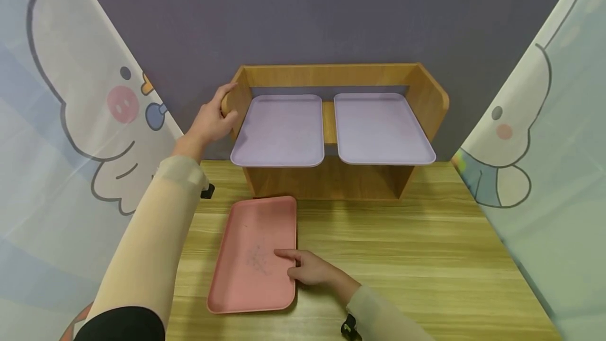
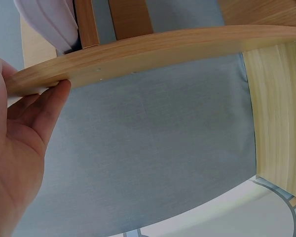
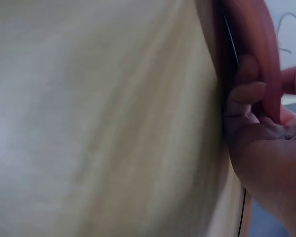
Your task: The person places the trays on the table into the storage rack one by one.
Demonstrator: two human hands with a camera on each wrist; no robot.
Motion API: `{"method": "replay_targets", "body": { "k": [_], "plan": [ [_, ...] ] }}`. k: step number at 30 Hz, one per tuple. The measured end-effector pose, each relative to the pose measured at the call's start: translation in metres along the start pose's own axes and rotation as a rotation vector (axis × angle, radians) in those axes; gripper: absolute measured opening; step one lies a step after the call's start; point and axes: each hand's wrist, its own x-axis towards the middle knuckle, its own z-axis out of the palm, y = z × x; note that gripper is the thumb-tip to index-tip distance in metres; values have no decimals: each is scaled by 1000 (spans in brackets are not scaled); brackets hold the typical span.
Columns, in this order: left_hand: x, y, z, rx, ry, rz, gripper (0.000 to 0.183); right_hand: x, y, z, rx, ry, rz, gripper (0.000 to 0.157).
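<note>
My left hand [image 1: 210,120] grips the upper left side panel of a wooden shelf [image 1: 331,75], thumb and fingers on either side of the board [image 2: 153,52]. With my right hand [image 1: 310,269] I pinch the right edge of a pink tray [image 1: 258,288] lying in front of the shelf's left end. In the right wrist view, curled fingers reach under the rim of the pink tray [image 3: 261,44]. Two pale purple trays, a left one [image 1: 281,130] and a right one [image 1: 381,128], rest side by side on the shelf's upper level, their front edges jutting forward.
The shelf stands at the back of a wood-grain table [image 1: 426,257], against a dark grey partition [image 1: 331,14]. Cloth panels with cartoon figures, a left one [image 1: 47,257] and a right one [image 1: 558,257], flank the table.
</note>
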Motion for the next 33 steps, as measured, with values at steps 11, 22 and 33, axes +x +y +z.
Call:
{"method": "replay_targets", "body": {
  "k": [11, 22, 33],
  "plan": [
    [-1, 0, -2, 4, 8, 5, 74, -18, 7, -9, -67, 121, -64, 85],
    [0, -2, 0, 7, 1, -2, 75, -55, 8, -53, -41, 175, -92, 88],
    [0, 0, 1, 3, 5, 2, 75, -90, 30, -108, -138, 267, -94, 85]
  ]
}}
